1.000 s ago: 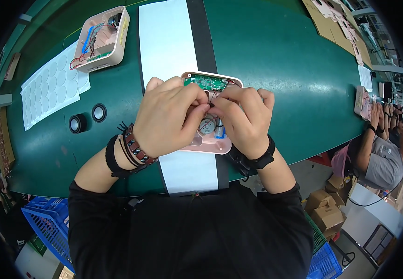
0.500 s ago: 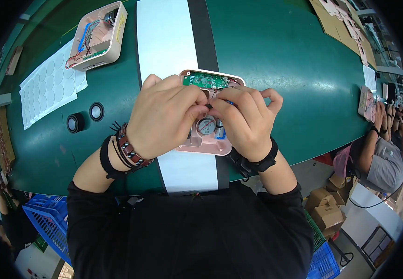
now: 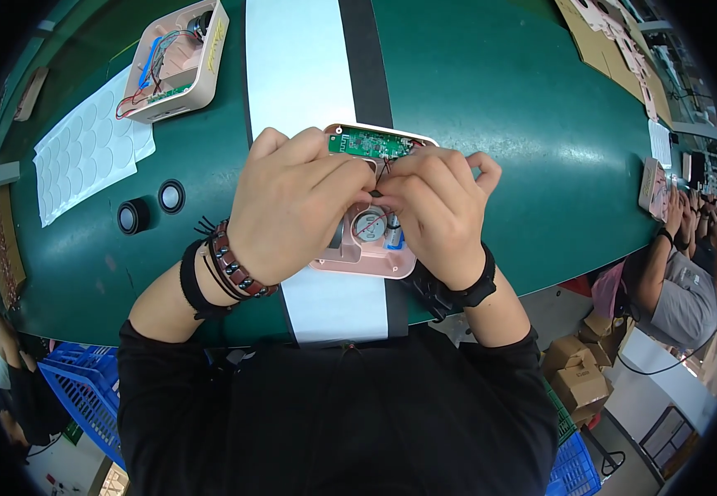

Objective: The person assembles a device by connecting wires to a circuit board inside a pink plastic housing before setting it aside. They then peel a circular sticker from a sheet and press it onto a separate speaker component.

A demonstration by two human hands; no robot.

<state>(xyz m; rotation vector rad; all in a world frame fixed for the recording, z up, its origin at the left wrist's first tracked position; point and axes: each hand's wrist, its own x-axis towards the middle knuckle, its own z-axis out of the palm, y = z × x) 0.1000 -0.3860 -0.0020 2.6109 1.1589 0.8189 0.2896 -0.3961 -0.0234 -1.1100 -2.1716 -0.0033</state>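
A pink open device shell (image 3: 372, 261) lies on the green table, with a green circuit board (image 3: 368, 145) along its far side and a round speaker part (image 3: 369, 225) inside. My left hand (image 3: 296, 211) covers the shell's left half, fingers curled over its inside. My right hand (image 3: 441, 207) rests on the right half. Both hands' fingertips meet over thin red and black wires (image 3: 381, 178) near the board and pinch them. What lies under the palms is hidden.
A second open pink shell (image 3: 175, 62) with wires sits at the far left. A white sheet of round pads (image 3: 85, 153) and two small black round parts (image 3: 150, 207) lie left. A white and black strip (image 3: 309, 58) runs down the table. Another person (image 3: 676, 264) works at right.
The hands have stayed on the shell and shifted only slightly; the fingertips have drawn closer together over the wires near the circuit board.
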